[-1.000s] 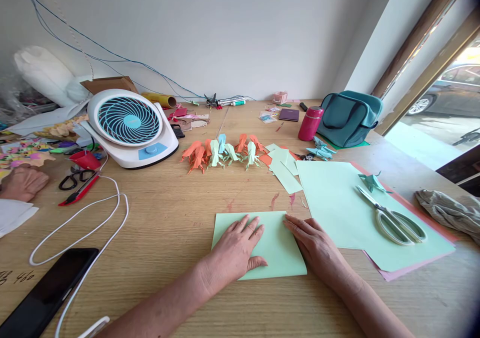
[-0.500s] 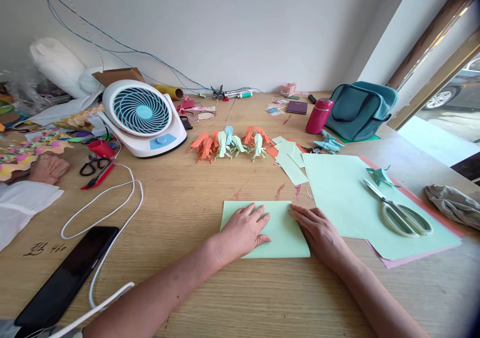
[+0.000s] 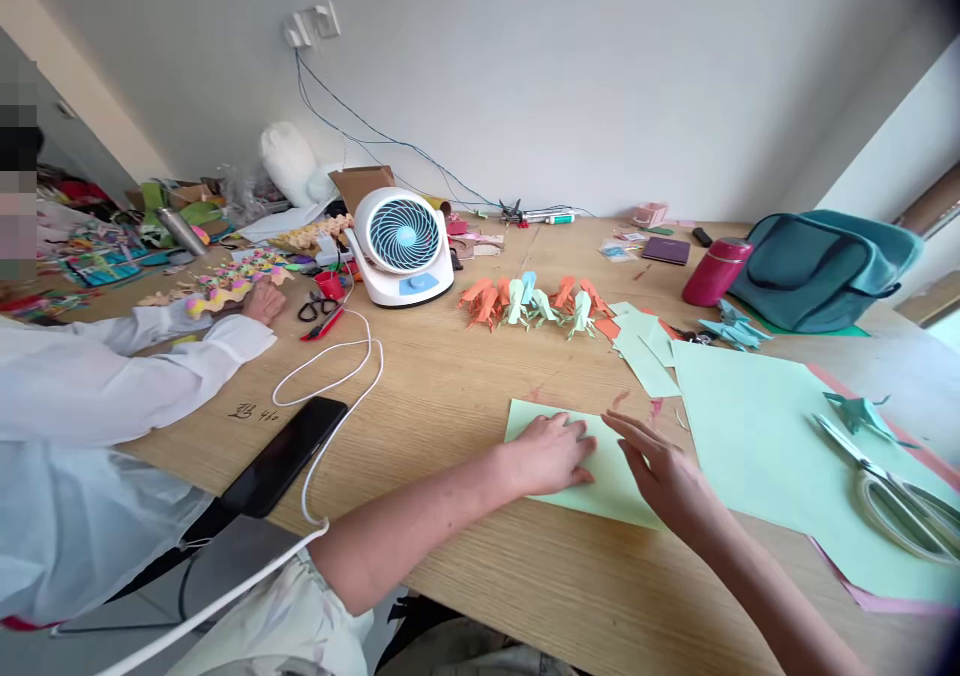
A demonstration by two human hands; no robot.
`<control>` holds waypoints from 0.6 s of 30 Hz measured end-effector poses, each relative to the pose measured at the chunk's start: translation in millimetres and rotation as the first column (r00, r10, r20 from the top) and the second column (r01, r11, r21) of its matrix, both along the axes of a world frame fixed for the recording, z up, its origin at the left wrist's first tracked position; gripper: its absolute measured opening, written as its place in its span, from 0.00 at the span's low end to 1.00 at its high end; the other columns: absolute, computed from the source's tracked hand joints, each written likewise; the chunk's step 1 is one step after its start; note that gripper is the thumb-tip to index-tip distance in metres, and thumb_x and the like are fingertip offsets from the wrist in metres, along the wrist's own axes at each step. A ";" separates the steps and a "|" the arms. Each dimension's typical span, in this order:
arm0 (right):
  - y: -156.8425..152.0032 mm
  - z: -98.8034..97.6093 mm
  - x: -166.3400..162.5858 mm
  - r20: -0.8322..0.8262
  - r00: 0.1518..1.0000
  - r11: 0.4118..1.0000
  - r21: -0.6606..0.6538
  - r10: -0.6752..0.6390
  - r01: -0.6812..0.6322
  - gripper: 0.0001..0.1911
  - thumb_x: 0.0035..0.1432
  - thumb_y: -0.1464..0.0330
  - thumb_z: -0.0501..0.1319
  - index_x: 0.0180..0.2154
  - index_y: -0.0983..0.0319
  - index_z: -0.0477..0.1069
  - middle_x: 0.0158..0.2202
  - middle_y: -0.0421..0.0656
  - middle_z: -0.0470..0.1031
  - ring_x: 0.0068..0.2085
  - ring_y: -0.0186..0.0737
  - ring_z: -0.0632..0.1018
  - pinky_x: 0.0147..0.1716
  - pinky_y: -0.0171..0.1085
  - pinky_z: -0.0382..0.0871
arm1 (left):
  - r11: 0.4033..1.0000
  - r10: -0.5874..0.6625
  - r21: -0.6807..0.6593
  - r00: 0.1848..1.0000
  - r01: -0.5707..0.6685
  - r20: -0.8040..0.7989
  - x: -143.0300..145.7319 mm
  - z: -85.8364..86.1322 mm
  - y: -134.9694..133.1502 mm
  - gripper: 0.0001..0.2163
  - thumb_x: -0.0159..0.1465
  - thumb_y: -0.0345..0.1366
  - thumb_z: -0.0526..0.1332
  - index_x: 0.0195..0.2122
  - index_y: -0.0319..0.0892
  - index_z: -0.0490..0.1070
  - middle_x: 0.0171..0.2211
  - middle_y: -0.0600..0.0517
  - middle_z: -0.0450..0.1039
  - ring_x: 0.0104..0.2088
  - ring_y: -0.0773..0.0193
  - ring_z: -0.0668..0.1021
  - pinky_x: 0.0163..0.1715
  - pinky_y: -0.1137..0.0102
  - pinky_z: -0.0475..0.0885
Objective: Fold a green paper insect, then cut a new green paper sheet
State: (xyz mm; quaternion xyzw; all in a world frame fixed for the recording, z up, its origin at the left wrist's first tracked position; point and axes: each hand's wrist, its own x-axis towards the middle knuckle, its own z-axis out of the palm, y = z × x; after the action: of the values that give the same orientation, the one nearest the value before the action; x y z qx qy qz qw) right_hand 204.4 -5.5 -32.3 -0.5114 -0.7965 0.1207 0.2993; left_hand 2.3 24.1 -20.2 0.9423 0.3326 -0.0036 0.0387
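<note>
**Left hand (image 3: 555,454) flat on a green sheet (image 3: 622,491), right hand (image 3: 660,461) at its edge**

The table (image 3: 442,396) stretches out around both my hands. Far to the left of my left hand, a co-worker's white sleeve (image 3: 217,361) rests on it. The large pale green paper (image 3: 757,436) lies just right of my right hand, with orange and pink paper showing from under it. Beyond that hand, further right, stands a teal bag (image 3: 817,271); beyond my left hand and off to its left stands a white fan (image 3: 405,241).

The smaller green sheet lies under my left hand, whose fingers are spread over it. My right hand is held straight-fingered along the sheet's right side, gripping nothing; I cannot tell whether it touches the paper. A gap separates my two hands.

A black phone (image 3: 289,456) lies left of my left forearm. Scissors (image 3: 892,496) rest on the large paper, right of my right hand. A magenta flask (image 3: 716,271) is beyond that hand, near the bag. Pale green strips (image 3: 649,361) lie nearer, just past my fingertips. Smallest are the folded paper insects (image 3: 516,301), orange, green and blue, beyond my left hand.
</note>
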 end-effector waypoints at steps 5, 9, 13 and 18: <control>23.9 5.1 -35.5 -0.042 0.996 0.977 -0.199 -0.081 0.071 0.21 0.64 0.71 0.49 0.56 0.59 0.69 0.49 0.47 0.79 0.50 0.46 0.80 0.46 0.42 0.75 | 1.000 0.003 -0.029 1.000 -0.002 0.006 0.0 7.5 0.1 0.19 0.68 0.46 0.54 0.55 0.40 0.67 0.56 0.42 0.68 0.55 0.47 0.70 0.48 0.58 0.70; 30.9 -6.4 -43.1 -0.033 0.995 0.981 -0.171 -0.094 0.087 0.22 0.63 0.74 0.48 0.55 0.60 0.70 0.50 0.49 0.78 0.49 0.45 0.80 0.47 0.43 0.74 | 0.999 0.002 -0.033 1.000 -0.001 0.025 0.1 5.0 2.0 0.19 0.67 0.46 0.55 0.54 0.39 0.68 0.55 0.42 0.70 0.53 0.48 0.72 0.49 0.59 0.69; 29.7 -17.2 -41.3 -0.037 0.995 0.987 -0.136 -0.090 0.084 0.24 0.60 0.78 0.48 0.55 0.61 0.69 0.50 0.49 0.78 0.49 0.44 0.80 0.47 0.42 0.74 | 1.000 0.009 -0.026 0.999 -0.008 0.037 0.4 2.5 2.2 0.19 0.67 0.45 0.56 0.53 0.37 0.70 0.54 0.41 0.71 0.53 0.48 0.72 0.50 0.59 0.70; 28.6 -24.8 -39.6 -0.052 0.997 0.994 -0.091 -0.059 0.054 0.29 0.55 0.82 0.48 0.55 0.62 0.69 0.54 0.50 0.75 0.53 0.45 0.77 0.51 0.44 0.72 | 1.000 0.003 -0.028 0.998 -0.001 0.064 0.1 3.4 0.1 0.18 0.67 0.43 0.56 0.53 0.37 0.69 0.55 0.41 0.70 0.55 0.48 0.71 0.53 0.58 0.68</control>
State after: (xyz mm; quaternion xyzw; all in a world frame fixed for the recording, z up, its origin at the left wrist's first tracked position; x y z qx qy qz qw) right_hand 164.8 23.1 -57.1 -0.5431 -0.7670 0.1617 0.3009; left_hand 2.4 24.2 -16.7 0.9409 0.3320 0.0220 0.0625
